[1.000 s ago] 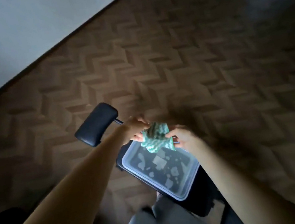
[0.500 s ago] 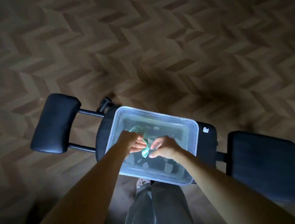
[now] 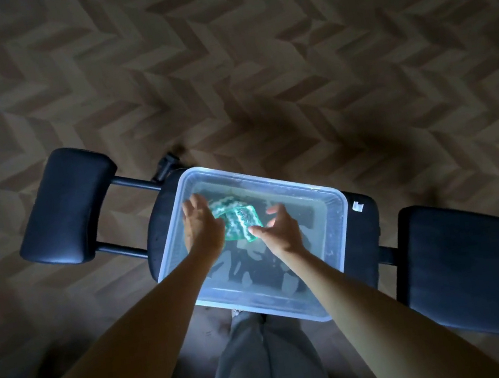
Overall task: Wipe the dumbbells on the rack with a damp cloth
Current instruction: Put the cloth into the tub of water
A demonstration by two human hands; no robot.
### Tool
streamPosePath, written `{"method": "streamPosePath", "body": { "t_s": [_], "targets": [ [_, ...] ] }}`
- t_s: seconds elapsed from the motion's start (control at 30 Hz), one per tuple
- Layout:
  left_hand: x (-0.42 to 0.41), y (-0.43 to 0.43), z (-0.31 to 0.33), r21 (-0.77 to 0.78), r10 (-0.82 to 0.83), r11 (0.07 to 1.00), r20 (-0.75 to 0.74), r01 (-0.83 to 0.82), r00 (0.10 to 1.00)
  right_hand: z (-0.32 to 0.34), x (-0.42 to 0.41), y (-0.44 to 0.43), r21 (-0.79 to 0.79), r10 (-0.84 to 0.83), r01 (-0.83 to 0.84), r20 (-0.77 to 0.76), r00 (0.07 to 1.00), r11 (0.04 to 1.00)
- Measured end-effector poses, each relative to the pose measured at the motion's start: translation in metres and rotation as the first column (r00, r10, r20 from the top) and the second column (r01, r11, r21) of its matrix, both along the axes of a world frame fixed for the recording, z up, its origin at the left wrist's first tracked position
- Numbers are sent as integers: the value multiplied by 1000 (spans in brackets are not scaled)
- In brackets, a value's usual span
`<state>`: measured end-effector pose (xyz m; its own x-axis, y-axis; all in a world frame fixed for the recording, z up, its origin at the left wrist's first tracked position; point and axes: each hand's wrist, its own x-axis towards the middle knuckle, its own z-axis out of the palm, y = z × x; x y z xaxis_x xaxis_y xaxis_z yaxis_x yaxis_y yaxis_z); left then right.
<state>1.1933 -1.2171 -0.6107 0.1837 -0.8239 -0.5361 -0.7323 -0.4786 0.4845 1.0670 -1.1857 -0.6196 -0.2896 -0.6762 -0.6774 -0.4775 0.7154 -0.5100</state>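
A green and white patterned cloth (image 3: 240, 223) lies in the water of a clear plastic tub (image 3: 340, 206). My left hand (image 3: 201, 226) is over the cloth's left side with its fingers straight, and part of the cloth is hidden under it. My right hand (image 3: 282, 233) hovers at the cloth's right edge, fingers spread and loosely bent, thumb tip touching the cloth's lower corner. Neither hand grips the cloth. No dumbbells or rack are in view.
The tub sits on a black padded bench (image 3: 361, 236), with one black pad (image 3: 63, 206) to the left and a larger pad (image 3: 466, 268) to the right. My grey trouser legs (image 3: 265, 367) stand against the bench. Herringbone wood floor (image 3: 255, 72) lies beyond.
Both hands held the bunched cloth above the tub, then lowered it into the water. Now the fingers have opened and the cloth lies spread in the water.
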Motion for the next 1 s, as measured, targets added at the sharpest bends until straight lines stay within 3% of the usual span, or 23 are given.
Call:
{"method": "streamPosePath", "body": {
  "t_s": [0.2,0.37,0.47,0.57,0.7,0.87,0.93,1.0],
  "targets": [
    [-1,0,-26,110,-130,988,198,110,972,-28,3,-20,77,133,-125,-103,986,989],
    [-1,3,-37,262,-391,908,256,326,884,-33,-15,-16,232,315,-271,-180,932,934],
    [-2,7,-44,356,-426,876,258,324,867,-30,-43,-8,281,285,-214,-244,927,936],
    [3,6,-48,402,-456,850,234,342,859,-21,-59,-5,213,207,-157,-237,949,964],
    [6,-12,-30,332,-402,882,156,335,902,-15,-56,-16,66,-22,31,-131,991,997],
    [4,-24,-19,77,-299,954,235,289,925,-12,-58,-20,55,-105,110,-77,991,992],
    [2,-20,-23,114,-258,965,264,236,929,-14,-61,-15,107,-106,112,-56,993,988],
    [1,-12,-33,175,-332,939,226,297,916,-16,-64,-12,141,-93,102,-70,993,985]
  ]
}}
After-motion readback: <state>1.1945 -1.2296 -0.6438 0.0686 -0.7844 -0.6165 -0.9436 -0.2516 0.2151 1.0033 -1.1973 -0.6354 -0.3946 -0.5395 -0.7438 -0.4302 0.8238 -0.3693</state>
